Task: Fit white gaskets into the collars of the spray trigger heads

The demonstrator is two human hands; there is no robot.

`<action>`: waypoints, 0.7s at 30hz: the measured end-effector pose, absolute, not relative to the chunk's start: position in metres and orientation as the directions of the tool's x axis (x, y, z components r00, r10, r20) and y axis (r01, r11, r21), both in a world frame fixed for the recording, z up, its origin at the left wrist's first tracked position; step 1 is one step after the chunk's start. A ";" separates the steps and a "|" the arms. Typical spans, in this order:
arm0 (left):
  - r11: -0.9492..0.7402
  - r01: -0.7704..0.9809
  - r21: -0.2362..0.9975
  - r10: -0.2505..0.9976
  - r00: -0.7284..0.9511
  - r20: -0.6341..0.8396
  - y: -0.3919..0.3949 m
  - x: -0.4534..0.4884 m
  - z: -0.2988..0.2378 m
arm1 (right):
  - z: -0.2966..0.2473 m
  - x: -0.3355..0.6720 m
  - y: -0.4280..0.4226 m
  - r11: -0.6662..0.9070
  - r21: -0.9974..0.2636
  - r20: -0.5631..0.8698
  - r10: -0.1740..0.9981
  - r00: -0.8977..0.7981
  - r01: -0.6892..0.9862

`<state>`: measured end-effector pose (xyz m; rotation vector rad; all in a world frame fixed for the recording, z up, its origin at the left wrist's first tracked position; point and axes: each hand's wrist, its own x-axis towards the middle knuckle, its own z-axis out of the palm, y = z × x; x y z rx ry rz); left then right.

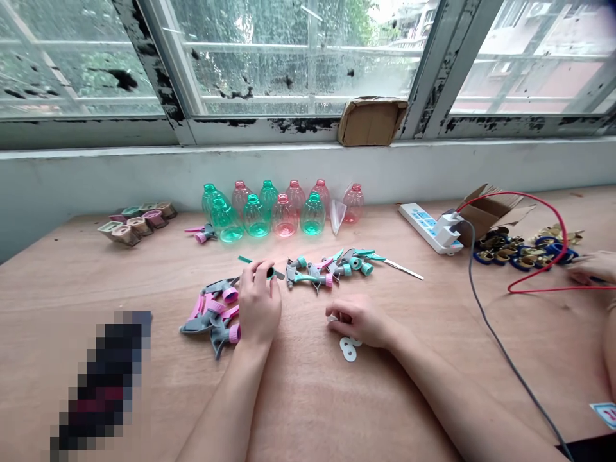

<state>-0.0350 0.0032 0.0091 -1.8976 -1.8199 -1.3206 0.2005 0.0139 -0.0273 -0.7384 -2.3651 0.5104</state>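
My left hand [260, 305] is closed around a grey and green trigger spray head [270, 273], whose dark open end shows past the fingers. Just left of that hand lies a pile of grey and pink trigger spray heads [212, 317]. My right hand [360, 321] rests low over the table with its fingertips pinched on a small white washer [332, 318], only partly visible. Several flat white ring washers [348, 350] lie under and in front of the right hand. Beyond both hands is another group of spray heads [315, 276], mostly grey and green.
Green and red clear bottles [253, 217] stand along the wall. A power strip [428, 228] with cables lies at right, near a cardboard box [491, 212] and gold-and-blue parts [524, 253]. Another person's hand [594, 266] is at the right edge. Small packs [137, 224] sit far left.
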 end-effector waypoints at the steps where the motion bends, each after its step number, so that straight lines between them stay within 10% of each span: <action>1: -0.279 0.855 0.437 0.674 -0.150 0.724 0.002 -0.034 0.010 | -0.028 0.200 0.014 0.774 -0.513 0.462 0.613 -0.640 0.371; 11: -0.580 0.591 0.560 0.740 0.094 0.667 -0.019 0.009 -0.006 | -0.014 0.200 0.005 0.854 -0.396 0.808 0.499 -0.314 0.338; 21: -0.470 0.481 0.740 0.883 0.266 0.387 -0.021 0.021 -0.010 | -0.021 0.192 0.010 0.804 -0.507 0.733 0.592 -0.337 0.309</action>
